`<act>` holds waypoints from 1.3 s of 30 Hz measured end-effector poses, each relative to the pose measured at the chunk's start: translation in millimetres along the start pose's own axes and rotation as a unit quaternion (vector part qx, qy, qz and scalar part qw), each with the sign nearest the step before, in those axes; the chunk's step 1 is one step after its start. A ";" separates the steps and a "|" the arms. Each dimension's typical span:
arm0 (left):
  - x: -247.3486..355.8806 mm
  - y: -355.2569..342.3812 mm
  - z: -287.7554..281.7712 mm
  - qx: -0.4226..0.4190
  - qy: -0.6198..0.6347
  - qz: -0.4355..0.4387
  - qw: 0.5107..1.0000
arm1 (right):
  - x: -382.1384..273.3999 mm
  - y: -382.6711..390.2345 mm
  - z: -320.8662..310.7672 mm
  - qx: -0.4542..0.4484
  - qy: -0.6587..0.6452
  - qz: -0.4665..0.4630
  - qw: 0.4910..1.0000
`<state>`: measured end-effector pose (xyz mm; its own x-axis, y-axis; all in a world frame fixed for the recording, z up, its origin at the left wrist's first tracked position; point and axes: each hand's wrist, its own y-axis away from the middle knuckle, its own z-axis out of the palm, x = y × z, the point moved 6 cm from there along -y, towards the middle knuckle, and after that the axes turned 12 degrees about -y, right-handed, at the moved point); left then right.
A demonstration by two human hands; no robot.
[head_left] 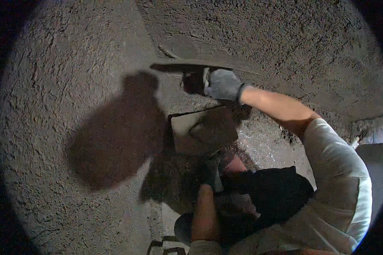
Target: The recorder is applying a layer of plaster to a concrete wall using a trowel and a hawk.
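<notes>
My right hand (pixel 225 84), in a grey glove, reaches up and is closed round the grip of a plastering trowel (pixel 170 67). The trowel's long dark blade lies edge-on along the rough grey plaster (pixel 259 38). Lower down, my left hand (pixel 211 168), gloved and in shadow, is closed beneath a square, flat plasterer's hawk (pixel 184 138). Shadow covers part of the hawk's face, so I cannot tell whether mortar lies on it. The trowel and the hawk are apart.
Coarse plastered wall (pixel 51 106) spreads over the left side, with a large dark shadow (pixel 119 136) across it. My bent leg in dark cloth (pixel 281 191) is below the hawk. A pale ledge (pixel 370 129) shows at the far right. A dark frame-like object (pixel 155 246) sits at the lower edge.
</notes>
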<state>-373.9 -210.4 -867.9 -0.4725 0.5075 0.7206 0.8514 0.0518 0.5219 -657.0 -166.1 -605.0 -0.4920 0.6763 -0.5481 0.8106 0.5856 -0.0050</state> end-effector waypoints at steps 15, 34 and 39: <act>-19.8 -16.0 24.7 0.033 -0.127 0.039 0.991 | -10.7 -19.8 -37.5 0.141 0.011 -0.117 0.983; 20.4 -24.3 5.3 -0.077 0.028 0.053 0.995 | 22.1 -36.1 -31.5 0.031 0.052 -0.095 0.994; -108.4 14.8 80.2 0.007 0.002 0.091 0.996 | -11.6 -1.8 -44.7 0.100 -0.027 -0.065 0.993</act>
<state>-291.8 -195.7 -974.9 -0.3113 0.5055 0.8047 0.9263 -0.0278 0.3758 -666.9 -155.1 -561.3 -0.5826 0.5731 -0.5763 0.7912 0.5622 -0.2407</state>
